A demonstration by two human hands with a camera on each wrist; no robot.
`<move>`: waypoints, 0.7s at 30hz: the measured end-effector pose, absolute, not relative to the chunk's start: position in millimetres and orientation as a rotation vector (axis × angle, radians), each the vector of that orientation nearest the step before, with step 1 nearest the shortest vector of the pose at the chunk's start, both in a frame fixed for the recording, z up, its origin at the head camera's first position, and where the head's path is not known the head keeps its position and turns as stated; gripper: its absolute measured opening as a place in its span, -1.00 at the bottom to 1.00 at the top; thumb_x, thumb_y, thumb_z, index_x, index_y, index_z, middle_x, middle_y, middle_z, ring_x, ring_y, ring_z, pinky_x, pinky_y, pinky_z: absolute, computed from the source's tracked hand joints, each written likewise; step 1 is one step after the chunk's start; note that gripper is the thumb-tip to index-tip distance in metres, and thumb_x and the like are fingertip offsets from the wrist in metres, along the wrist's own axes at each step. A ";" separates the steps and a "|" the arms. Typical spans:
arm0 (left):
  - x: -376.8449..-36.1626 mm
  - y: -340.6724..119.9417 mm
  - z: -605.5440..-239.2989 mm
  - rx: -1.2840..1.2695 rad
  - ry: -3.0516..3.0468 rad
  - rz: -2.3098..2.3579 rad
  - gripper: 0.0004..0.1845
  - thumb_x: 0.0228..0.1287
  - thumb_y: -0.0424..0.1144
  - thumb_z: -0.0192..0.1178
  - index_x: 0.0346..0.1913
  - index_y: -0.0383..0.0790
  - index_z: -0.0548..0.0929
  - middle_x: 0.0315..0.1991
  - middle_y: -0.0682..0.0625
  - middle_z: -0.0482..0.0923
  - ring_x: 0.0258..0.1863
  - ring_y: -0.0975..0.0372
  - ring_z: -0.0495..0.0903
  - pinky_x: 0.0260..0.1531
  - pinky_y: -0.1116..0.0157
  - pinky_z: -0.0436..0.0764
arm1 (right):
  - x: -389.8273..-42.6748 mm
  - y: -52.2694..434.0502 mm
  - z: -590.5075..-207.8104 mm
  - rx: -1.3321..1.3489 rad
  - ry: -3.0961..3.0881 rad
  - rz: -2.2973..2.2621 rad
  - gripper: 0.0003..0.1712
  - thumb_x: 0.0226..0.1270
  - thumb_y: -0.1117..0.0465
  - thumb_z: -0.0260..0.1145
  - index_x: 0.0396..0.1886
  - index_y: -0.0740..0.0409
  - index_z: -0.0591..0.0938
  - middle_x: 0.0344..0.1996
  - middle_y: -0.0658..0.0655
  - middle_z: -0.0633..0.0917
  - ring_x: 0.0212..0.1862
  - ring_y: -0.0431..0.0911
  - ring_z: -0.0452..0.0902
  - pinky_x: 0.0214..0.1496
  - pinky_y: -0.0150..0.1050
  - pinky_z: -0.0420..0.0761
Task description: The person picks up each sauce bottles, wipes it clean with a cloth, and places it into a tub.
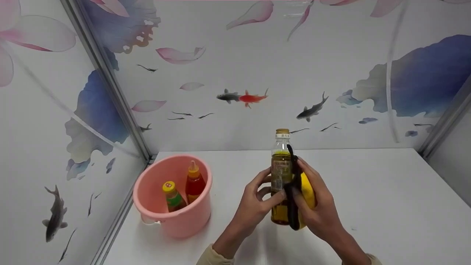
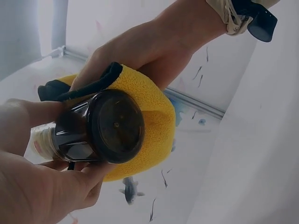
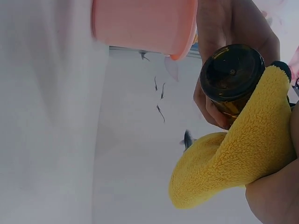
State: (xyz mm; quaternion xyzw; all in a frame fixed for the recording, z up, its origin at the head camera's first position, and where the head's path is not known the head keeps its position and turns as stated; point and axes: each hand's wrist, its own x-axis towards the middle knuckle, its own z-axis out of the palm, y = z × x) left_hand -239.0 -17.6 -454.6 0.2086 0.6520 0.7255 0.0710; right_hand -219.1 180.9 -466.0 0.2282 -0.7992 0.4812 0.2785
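Bottle (image 1: 281, 176) label hidden behind left hand (image 1: 254, 202), yellow cloth (image 1: 307, 191).

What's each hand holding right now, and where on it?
The left hand grips the bottle around its lower body. The right hand presses a yellow cloth against the bottle's side.

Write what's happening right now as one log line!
left hand: grips bottle | right hand: presses yellow cloth on bottle | pink bucket: holds two sauce bottles | surface: white table
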 end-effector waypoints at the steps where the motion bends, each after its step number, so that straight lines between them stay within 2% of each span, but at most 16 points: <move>1: -238.9 -17.5 -454.5 0.625 1.958 2.189 -0.28 0.47 -0.08 0.42 0.60 0.18 0.40 0.38 -0.04 0.47 0.26 0.10 0.66 0.31 0.13 0.69 | -219.1 180.7 -466.0 0.617 -2.143 1.286 -0.05 0.48 0.50 0.37 0.74 -0.02 0.25 0.70 0.12 0.31 0.43 -0.28 0.50 0.42 -0.50 0.53; 6: -238.4 -16.1 -454.4 0.606 1.981 2.227 -0.25 0.47 -0.11 0.44 0.62 0.13 0.39 0.35 -0.05 0.53 0.22 0.11 0.67 0.31 0.19 0.68 | -218.4 180.2 -466.0 0.613 -2.146 1.301 -0.06 0.48 0.49 0.37 0.74 -0.03 0.26 0.69 0.10 0.33 0.40 -0.24 0.53 0.41 -0.49 0.55; 12: -240.6 -16.0 -453.4 0.566 1.974 2.299 -0.25 0.47 -0.15 0.44 0.62 0.04 0.37 0.34 -0.11 0.59 0.23 0.08 0.70 0.30 0.17 0.71 | -216.6 179.5 -465.1 0.595 -2.178 1.305 -0.05 0.50 0.44 0.39 0.75 -0.11 0.25 0.71 0.05 0.30 0.45 -0.26 0.50 0.39 -0.47 0.56; 17: -241.9 -17.5 -452.2 0.543 1.939 2.360 -0.31 0.48 -0.17 0.43 0.57 -0.04 0.41 0.36 -0.14 0.57 0.22 0.05 0.69 0.29 0.18 0.72 | -216.6 177.3 -467.1 0.626 -2.186 1.307 -0.08 0.51 0.42 0.39 0.74 -0.10 0.26 0.69 0.05 0.32 0.46 -0.23 0.51 0.35 -0.44 0.61; 21: -242.9 -19.5 -450.1 0.507 1.922 2.405 -0.30 0.46 -0.15 0.45 0.57 -0.02 0.42 0.38 -0.12 0.56 0.23 0.04 0.68 0.34 0.15 0.69 | -215.8 175.1 -466.5 0.647 -2.208 1.332 -0.10 0.53 0.38 0.39 0.74 -0.12 0.27 0.68 0.01 0.34 0.45 -0.20 0.51 0.39 -0.43 0.60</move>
